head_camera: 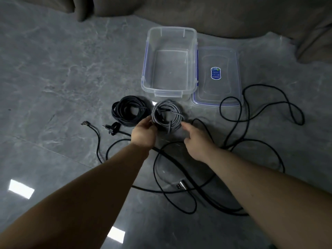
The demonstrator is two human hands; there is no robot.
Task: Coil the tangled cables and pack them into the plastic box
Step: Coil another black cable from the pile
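A grey braided cable coil [168,115] lies on the floor just in front of the clear plastic box [149,69], which stands open with nothing inside. My left hand [143,133] pinches the coil's left edge. My right hand [195,139] hovers at the coil's right side, fingers spread, fingertips near it. A coiled black cable [130,110] rests to the left of the grey one. A long loose black cable [260,114] sprawls in loops to the right and under my arms, with a silver plug [180,185] near my right forearm.
The box's clear lid [217,90] with a blue label lies flat to the right of the box. A short black cable end with an angled plug [86,123] lies at the left. A grey sofa [233,15] borders the far side of the marbled floor.
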